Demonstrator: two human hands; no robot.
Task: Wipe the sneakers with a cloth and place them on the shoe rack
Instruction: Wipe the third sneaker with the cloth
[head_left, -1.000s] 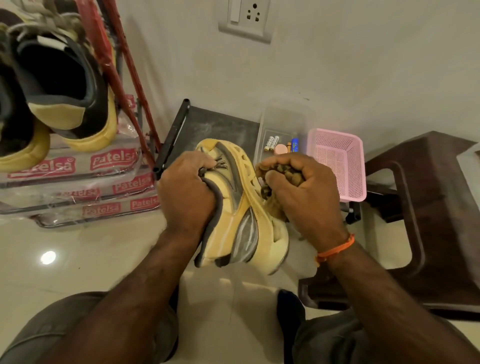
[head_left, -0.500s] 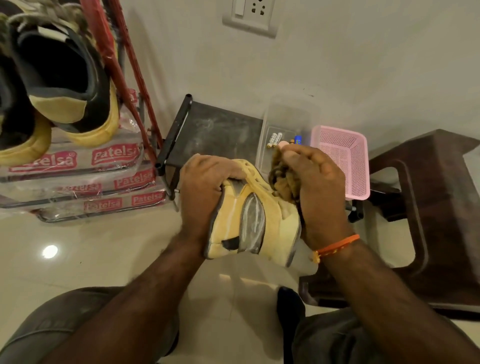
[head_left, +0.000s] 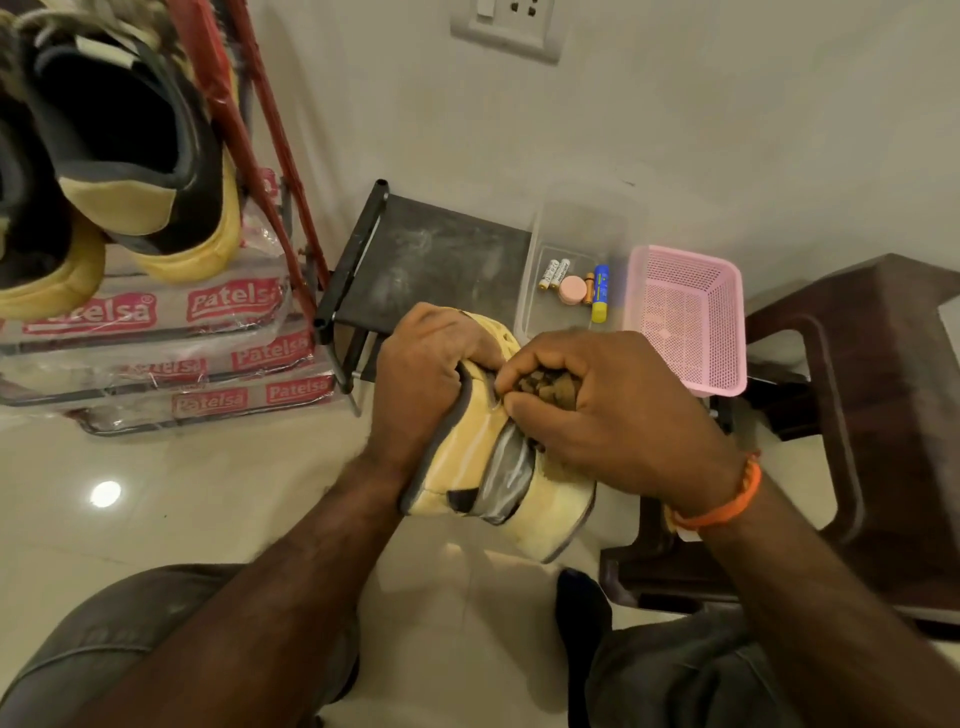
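A yellow and grey sneaker (head_left: 493, 478) is held above the floor in front of my knees, heel toward me. My left hand (head_left: 423, 379) grips its upper edge from the left. My right hand (head_left: 597, 410) clutches a bunched brown cloth (head_left: 550, 387) and presses it against the sneaker's right side. Two black and yellow sneakers (head_left: 130, 156) stand on the red shoe rack (head_left: 244, 119) at the upper left.
Wrapped Patelsa packs (head_left: 156, 353) lie under the rack. A black low stand (head_left: 426, 254) sits against the wall, beside a clear tub (head_left: 576, 244) with batteries and a pink basket (head_left: 685, 317). A dark brown stool (head_left: 857, 415) stands at the right.
The sneaker has tilted and dropped lower toward me, with my left hand shifting over its top. My right hand with the cloth has moved along the shoe's side.
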